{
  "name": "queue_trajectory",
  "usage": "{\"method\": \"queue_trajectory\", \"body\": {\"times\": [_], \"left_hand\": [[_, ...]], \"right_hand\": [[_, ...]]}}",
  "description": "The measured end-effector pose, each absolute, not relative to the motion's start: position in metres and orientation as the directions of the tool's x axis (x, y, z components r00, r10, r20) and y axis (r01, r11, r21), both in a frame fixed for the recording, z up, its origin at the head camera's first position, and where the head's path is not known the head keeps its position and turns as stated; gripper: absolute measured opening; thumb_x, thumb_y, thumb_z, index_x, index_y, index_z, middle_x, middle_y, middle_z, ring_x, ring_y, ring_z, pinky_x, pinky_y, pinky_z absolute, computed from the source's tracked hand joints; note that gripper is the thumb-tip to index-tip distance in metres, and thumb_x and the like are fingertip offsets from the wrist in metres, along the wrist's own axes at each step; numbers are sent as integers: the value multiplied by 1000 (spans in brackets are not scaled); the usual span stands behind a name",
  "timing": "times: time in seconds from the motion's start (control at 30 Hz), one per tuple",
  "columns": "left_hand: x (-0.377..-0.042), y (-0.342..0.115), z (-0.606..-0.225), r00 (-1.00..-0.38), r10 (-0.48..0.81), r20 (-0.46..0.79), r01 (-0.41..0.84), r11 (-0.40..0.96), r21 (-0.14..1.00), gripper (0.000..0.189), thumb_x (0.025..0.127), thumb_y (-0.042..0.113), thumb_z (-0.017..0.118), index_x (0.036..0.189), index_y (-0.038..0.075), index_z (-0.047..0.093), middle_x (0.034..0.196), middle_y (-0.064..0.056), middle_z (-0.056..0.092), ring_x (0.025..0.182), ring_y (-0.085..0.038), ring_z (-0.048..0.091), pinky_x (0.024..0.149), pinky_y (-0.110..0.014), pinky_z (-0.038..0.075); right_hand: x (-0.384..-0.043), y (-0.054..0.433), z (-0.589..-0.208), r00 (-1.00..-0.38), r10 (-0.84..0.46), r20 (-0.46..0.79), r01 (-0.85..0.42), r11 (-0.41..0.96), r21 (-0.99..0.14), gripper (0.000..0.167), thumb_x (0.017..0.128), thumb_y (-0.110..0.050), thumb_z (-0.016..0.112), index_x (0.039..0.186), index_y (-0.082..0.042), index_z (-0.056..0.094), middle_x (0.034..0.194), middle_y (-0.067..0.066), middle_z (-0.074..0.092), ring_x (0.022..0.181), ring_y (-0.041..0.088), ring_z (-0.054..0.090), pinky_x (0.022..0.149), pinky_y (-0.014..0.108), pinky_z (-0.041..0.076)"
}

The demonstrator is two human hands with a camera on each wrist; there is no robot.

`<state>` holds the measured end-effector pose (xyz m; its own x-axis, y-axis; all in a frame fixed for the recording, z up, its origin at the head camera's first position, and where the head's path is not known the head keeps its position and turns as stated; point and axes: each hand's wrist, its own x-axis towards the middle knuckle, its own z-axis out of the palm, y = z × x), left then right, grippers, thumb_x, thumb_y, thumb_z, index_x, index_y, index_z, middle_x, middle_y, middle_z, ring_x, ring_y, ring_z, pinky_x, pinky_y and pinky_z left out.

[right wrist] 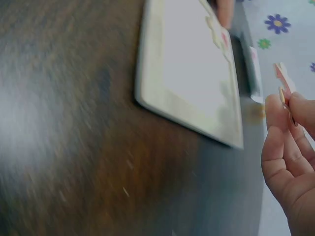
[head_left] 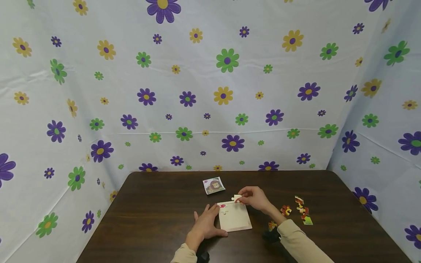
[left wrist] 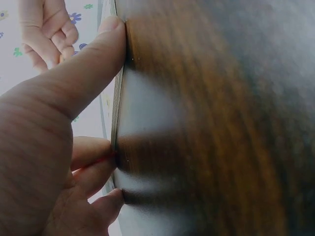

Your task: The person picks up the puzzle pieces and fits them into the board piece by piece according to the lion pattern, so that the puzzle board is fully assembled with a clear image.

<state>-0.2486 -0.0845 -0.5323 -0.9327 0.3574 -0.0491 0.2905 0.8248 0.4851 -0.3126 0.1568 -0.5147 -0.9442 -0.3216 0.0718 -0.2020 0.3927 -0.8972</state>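
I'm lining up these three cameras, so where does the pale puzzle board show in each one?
Head: the puzzle board lies low, just right of centre.
Left wrist: a thin strip left of centre, seen nearly edge-on.
Right wrist: upper part, right of centre, cut off by the top edge.
Shared landmark: the right hand, visible in all three.

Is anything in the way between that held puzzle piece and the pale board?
Nothing visible is. The right hand pinches the puzzle piece at the far edge of the pale board. The left hand is at its left side.
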Motion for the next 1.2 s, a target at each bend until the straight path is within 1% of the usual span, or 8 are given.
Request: {"method": "queue_trajectory", "body": {"times": [0.1, 0.17, 0.27, 0.43, 0.67, 0.8, 0.93, 1.2], "left_hand": [[-249, -84, -532, -931, 361, -54, 290, 822, 489, 98, 65, 54, 83, 142, 6, 45, 148, -13, 41, 138, -42, 30, 93, -81, 12], [-249, -84, -532, -930, 363, -52, 293, 820, 492, 98, 66, 53, 83, 142, 6, 45, 148, -13, 41, 138, -42, 30, 93, -81, 12], [-249, -84, -531, -930, 364, -46, 296, 818, 494, 97, 66, 53, 83, 142, 6, 45, 148, -13, 41, 138, -42, 30, 93, -80, 12], [-249, -85, -532, -931, 363, -45, 296, 819, 491, 97, 66, 53, 83, 142, 6, 45, 148, -13, 41, 138, -42, 30, 93, -80, 12], [-249, -86, -533, -931, 362, -56, 291, 823, 488, 98, 66, 54, 82, 142, 6, 45, 148, -13, 41, 138, -41, 29, 93, -80, 12], [-249, -86, -534, -929, 365, -50, 297, 821, 488, 98, 66, 54, 82, 143, 6, 45, 148, -13, 41, 138, -41, 30, 93, -80, 12], [-250, -86, -533, -928, 370, -35, 308, 818, 487, 98, 65, 55, 82, 142, 6, 45, 147, -14, 42, 137, -42, 30, 92, -81, 13], [-249, -86, -534, -929, 370, -26, 311, 816, 488, 98, 65, 55, 82, 142, 6, 45, 147, -13, 43, 137, -42, 31, 92, -81, 13]], "right_hand": [[-311, 150, -521, -940, -331, 88, -235, 438, -868, 13, 84, -6, 72, 96, -2, 71, 78, 3, 64, 68, 14, 60, 60, 29, 52], [-309, 146, -525, -939, -332, 91, -249, 470, -847, 11, 83, -6, 72, 95, -4, 72, 79, 1, 64, 69, 13, 56, 57, 26, 47], [-306, 141, -528, -942, -323, 94, -255, 503, -825, 10, 83, -6, 72, 93, -5, 73, 80, 0, 64, 71, 15, 52, 58, 26, 42], [-304, 135, -529, -949, -303, 84, -240, 527, -815, 10, 83, -3, 72, 92, -4, 73, 80, 0, 64, 72, 15, 53, 61, 27, 44], [-306, 131, -536, -921, -349, 171, -355, 577, -735, 9, 79, 0, 73, 88, -3, 72, 75, -1, 64, 67, 12, 55, 59, 23, 47], [-306, 126, -538, -909, -350, 228, -403, 596, -694, 9, 77, 0, 74, 85, -2, 71, 73, -2, 64, 64, 8, 55, 57, 22, 47], [-303, 121, -535, -916, -315, 249, -397, 617, -680, 9, 76, 1, 75, 83, -1, 71, 70, -2, 62, 61, 6, 52, 55, 21, 46], [-300, 115, -533, -922, -278, 269, -386, 635, -669, 8, 73, 4, 75, 79, 1, 70, 67, 1, 62, 60, 8, 51, 53, 21, 44]]}}
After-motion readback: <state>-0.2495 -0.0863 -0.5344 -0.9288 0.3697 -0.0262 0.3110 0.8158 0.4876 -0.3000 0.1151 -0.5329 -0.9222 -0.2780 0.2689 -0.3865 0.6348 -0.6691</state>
